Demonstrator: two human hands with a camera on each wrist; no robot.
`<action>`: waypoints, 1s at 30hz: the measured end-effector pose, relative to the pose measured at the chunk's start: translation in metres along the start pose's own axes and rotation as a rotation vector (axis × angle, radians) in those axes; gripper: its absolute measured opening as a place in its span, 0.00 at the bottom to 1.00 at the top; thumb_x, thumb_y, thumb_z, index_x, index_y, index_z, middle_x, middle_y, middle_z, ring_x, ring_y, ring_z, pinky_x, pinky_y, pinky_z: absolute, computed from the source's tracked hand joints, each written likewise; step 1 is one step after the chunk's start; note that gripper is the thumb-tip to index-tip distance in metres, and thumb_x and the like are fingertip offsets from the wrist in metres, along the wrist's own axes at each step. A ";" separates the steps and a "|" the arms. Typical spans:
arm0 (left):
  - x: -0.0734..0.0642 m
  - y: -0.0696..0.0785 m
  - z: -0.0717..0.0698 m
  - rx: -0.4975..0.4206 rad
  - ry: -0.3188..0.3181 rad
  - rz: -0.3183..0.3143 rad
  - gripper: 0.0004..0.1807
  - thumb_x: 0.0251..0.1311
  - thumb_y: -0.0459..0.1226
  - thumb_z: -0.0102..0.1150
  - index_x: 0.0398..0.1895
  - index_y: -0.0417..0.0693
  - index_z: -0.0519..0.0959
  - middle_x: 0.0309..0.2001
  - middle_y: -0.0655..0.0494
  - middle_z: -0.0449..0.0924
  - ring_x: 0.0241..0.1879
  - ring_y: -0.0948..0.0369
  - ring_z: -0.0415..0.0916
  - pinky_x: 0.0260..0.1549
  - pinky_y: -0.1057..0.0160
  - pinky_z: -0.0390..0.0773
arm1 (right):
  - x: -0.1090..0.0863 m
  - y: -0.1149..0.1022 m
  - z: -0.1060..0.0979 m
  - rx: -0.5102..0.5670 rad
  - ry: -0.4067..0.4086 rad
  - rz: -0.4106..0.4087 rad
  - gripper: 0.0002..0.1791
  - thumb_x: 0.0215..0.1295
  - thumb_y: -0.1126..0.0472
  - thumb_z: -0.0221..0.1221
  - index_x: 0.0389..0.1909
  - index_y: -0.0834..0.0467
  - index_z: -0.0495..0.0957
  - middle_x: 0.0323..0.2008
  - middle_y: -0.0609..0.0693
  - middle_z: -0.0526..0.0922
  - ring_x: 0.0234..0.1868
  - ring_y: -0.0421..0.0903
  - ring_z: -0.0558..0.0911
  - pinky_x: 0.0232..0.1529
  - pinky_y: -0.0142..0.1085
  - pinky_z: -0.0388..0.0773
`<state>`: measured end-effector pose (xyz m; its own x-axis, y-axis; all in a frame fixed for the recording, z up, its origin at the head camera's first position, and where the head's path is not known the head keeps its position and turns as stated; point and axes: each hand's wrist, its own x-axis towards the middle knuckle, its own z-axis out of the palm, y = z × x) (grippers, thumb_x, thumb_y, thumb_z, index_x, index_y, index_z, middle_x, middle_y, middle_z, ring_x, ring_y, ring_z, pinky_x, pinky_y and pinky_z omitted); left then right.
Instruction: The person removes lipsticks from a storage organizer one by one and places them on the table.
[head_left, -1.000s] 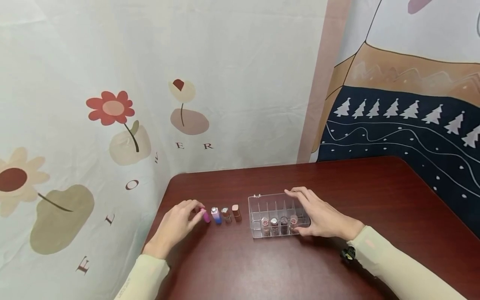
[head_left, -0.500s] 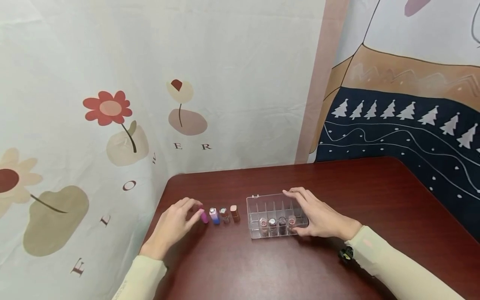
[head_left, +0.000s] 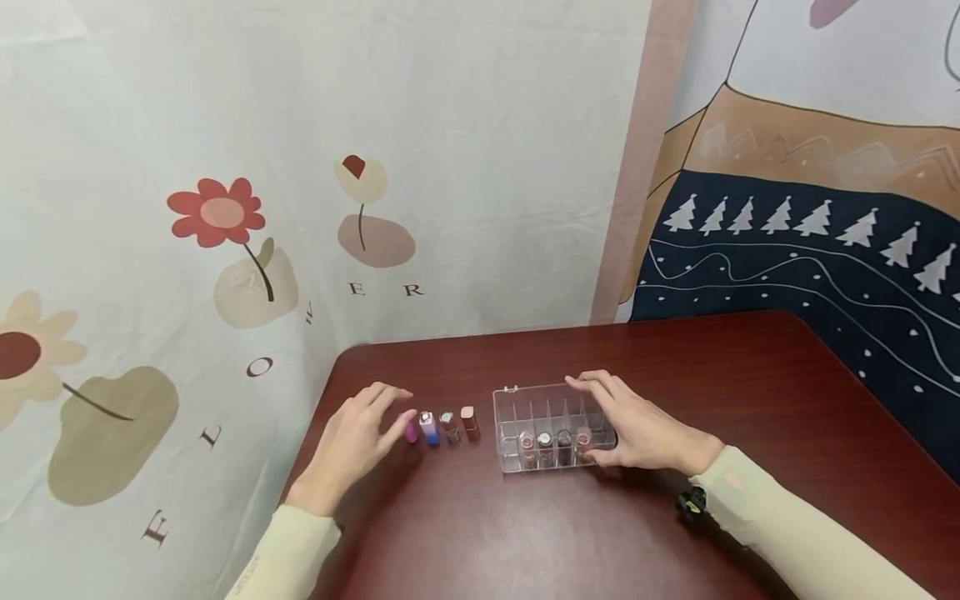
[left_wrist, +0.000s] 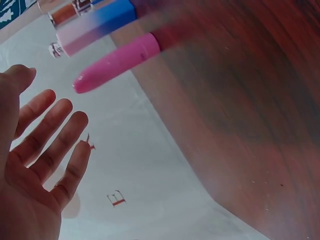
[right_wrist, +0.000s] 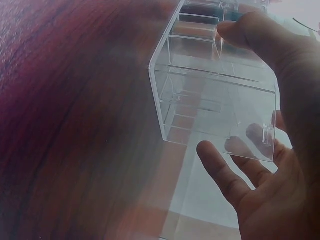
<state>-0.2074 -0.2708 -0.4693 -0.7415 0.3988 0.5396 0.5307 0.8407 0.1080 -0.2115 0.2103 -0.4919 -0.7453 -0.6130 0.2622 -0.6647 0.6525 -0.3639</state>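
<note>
In the head view my left hand [head_left: 351,442] hovers beside a bright pink lipstick tube [head_left: 411,432], thumb and fingers apart. The left wrist view shows the pink tube [left_wrist: 117,62] standing clear of the loosely spread fingers [left_wrist: 70,130]. To its right stand a pink-to-blue lipstick [head_left: 429,429], a brown one with a silvery top [head_left: 450,427] and a brown one with a pale pink top [head_left: 469,423]. My right hand [head_left: 645,429] grips the right end of a clear compartment box [head_left: 501,429], thumb at the front, fingers at the back. Several lipsticks [head_left: 545,450] fill part of its front row.
The box and tubes stand on a dark red-brown table [head_left: 480,533]. Behind it hangs a pale flower-print cloth [head_left: 487,167], with a dark tree-patterned cloth [head_left: 810,258] at the right. A dark band [head_left: 692,503] is on the right wrist.
My left hand has risen slightly and its fingers have spread away from the pink lipstick. The right hand stays on the box, and the tubes stand where they were.
</note>
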 end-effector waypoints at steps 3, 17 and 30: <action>0.003 0.005 0.000 0.002 0.014 0.017 0.17 0.70 0.44 0.83 0.56 0.50 0.92 0.51 0.53 0.92 0.47 0.51 0.91 0.44 0.47 0.90 | 0.001 -0.001 0.000 -0.004 -0.007 0.003 0.68 0.57 0.48 0.90 0.93 0.54 0.60 0.82 0.54 0.70 0.80 0.53 0.77 0.70 0.51 0.90; 0.017 0.036 0.007 -0.046 0.048 0.100 0.16 0.71 0.43 0.82 0.56 0.49 0.91 0.52 0.54 0.91 0.46 0.53 0.88 0.43 0.51 0.85 | 0.001 -0.005 -0.003 -0.007 -0.007 0.017 0.65 0.57 0.49 0.89 0.91 0.56 0.63 0.82 0.53 0.71 0.80 0.53 0.76 0.75 0.52 0.87; 0.032 0.073 0.015 -0.078 0.076 0.210 0.14 0.70 0.42 0.82 0.55 0.53 0.92 0.52 0.58 0.91 0.44 0.58 0.87 0.44 0.54 0.85 | 0.001 -0.009 -0.004 -0.011 -0.002 0.021 0.66 0.56 0.50 0.90 0.92 0.55 0.63 0.81 0.55 0.72 0.79 0.53 0.77 0.76 0.52 0.87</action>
<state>-0.1981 -0.1911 -0.4567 -0.5798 0.5308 0.6182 0.7023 0.7102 0.0490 -0.2068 0.2058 -0.4850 -0.7591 -0.5998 0.2531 -0.6494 0.6700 -0.3598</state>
